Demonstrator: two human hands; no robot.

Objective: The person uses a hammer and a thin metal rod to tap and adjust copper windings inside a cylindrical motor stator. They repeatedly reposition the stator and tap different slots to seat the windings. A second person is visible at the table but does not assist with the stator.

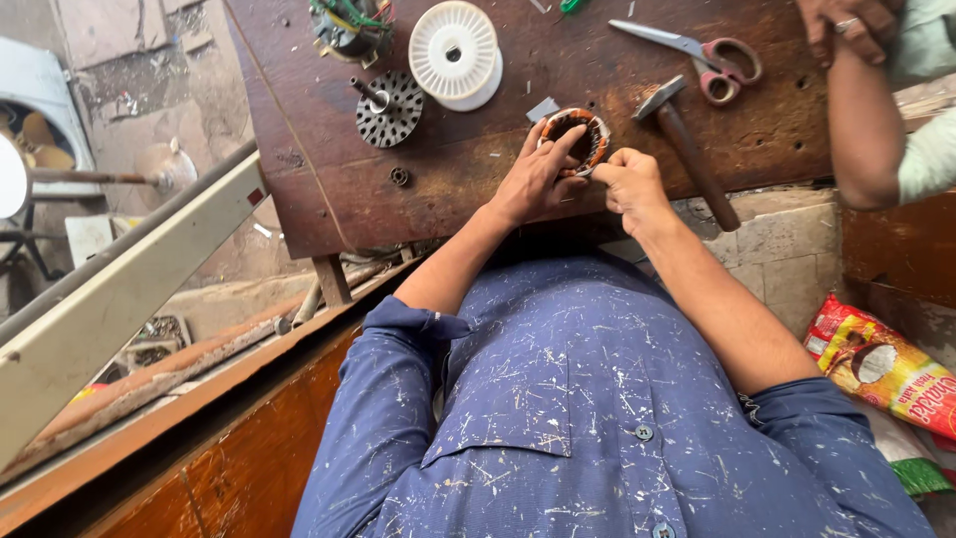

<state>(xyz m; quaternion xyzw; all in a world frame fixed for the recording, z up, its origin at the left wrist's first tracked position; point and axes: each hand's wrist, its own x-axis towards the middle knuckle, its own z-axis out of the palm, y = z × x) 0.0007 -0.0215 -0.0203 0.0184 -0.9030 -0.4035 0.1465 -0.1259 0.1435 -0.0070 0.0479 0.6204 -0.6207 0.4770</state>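
A round motor stator with copper-coloured windings lies near the front edge of a dark wooden table. My left hand rests on it, fingers laid over its left side and into the ring. My right hand is closed at the ring's lower right edge, pinching something too small to make out. Both forearms reach out from a blue paint-flecked shirt.
A hammer lies just right of my hands. Red-handled scissors, a white plastic spool, a slotted rotor with shaft and a wired motor part sit further back. Another person's arm reaches in at the right. A snack packet lies below.
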